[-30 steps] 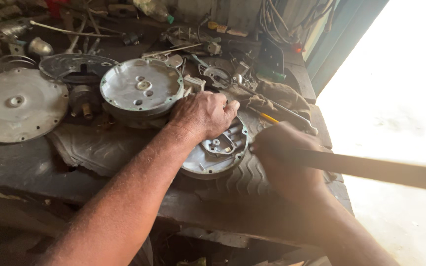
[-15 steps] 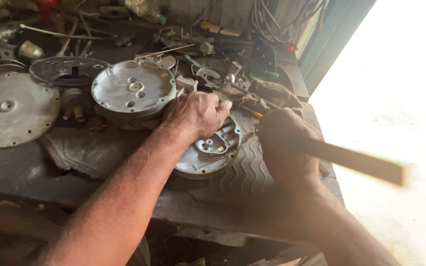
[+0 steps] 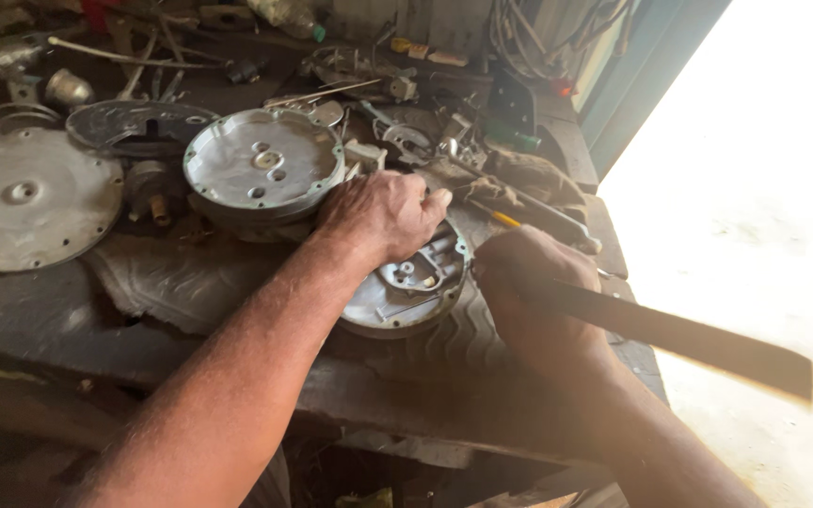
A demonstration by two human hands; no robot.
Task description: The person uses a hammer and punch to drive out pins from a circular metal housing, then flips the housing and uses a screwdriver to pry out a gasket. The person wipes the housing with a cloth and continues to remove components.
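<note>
The left hand (image 3: 383,214) lies fist-like on top of a round grey metal housing cover (image 3: 406,292), its grip closed over the cover's upper edge and pressing it down. The cover lies with its ribbed, hollow inside face up, on a piece of ridged black rubber tread (image 3: 190,282) spread over the dark, worn surface (image 3: 519,395), near the front edge and between the 2 hands.

The right hand (image 3: 534,296) sits just right of the cover, its grip wrapped tight around a long flat dark bar (image 3: 679,339). The bar runs out to the right past the surface's edge and is blurred along its length; its working end at the cover's rim is hidden by the fingers, so contact there cannot be told.

Just behind the left hand stands a second round metal casing (image 3: 263,167), flat face up with several holes. Further left lies a large flat metal disc (image 3: 30,199) with holes round its rim, and between those 2 stands a small cylindrical part (image 3: 148,188). A yellow-handled screwdriver (image 3: 505,218) lies behind the right hand. Loose tools, wires and small parts crowd the back of the surface.
</note>
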